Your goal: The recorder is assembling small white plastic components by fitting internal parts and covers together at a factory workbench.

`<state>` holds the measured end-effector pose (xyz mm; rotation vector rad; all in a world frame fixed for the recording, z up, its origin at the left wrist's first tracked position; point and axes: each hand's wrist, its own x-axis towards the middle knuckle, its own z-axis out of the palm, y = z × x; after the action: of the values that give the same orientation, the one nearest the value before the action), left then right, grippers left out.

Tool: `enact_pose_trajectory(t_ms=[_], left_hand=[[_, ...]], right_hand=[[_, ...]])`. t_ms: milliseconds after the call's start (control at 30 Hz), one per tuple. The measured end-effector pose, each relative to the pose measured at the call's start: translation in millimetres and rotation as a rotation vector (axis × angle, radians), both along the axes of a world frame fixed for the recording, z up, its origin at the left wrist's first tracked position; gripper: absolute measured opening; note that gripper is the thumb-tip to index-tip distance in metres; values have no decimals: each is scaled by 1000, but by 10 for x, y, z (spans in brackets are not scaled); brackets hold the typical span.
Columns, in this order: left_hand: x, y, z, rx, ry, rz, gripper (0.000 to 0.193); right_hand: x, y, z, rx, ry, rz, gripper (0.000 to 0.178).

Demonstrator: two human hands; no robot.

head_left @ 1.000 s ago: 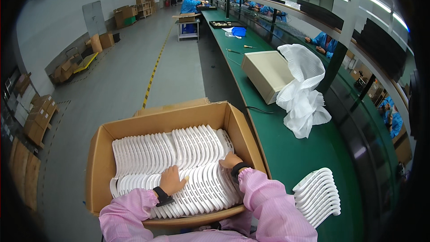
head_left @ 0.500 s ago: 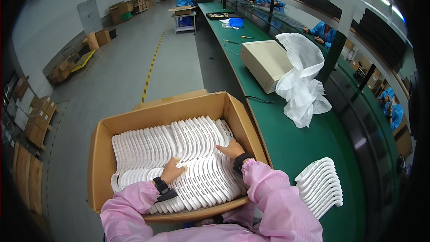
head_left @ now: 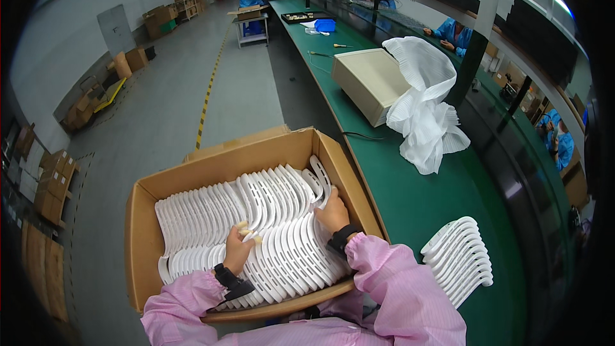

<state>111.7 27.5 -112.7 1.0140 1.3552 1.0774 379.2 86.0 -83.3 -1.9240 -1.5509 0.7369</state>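
Note:
A cardboard box [head_left: 150,224] in front of me holds two rows of white, curved, slotted plastic pieces [head_left: 198,211], packed on edge side by side. My right hand [head_left: 333,213] is at the right end of the far row, its fingers closed on a white curved piece [head_left: 321,173] that leans apart from the others. Between the two rows, my left hand [head_left: 237,250] rests against the pieces with thumb and finger apart; pale covers sit on its fingertips. More such pieces lie in a fanned stack [head_left: 458,261] on the green bench to my right.
The green workbench [head_left: 397,198] runs along the right of the box. A beige case [head_left: 371,83] and crumpled white foam wrap [head_left: 426,109] lie on it, with a blue item [head_left: 325,25] farther off. Co-workers in blue sit along the line. Cartons [head_left: 54,182] stand at the left.
My right hand has closed on the end piece, which now stands up and leans away from its row. My left hand has shifted slightly left. The whole view has turned a little.

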Motion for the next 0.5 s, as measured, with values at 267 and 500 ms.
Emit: enact_pose_trajectory(t_ms=[267,500], left_hand=[[51,-63,181,-73,74,86,76],[22,19,223,-236,43,-146,64]], right_hand=[[-133,-153,20,-17,15,-33,90],[-111,-197,-128,34,18,-89,93]])
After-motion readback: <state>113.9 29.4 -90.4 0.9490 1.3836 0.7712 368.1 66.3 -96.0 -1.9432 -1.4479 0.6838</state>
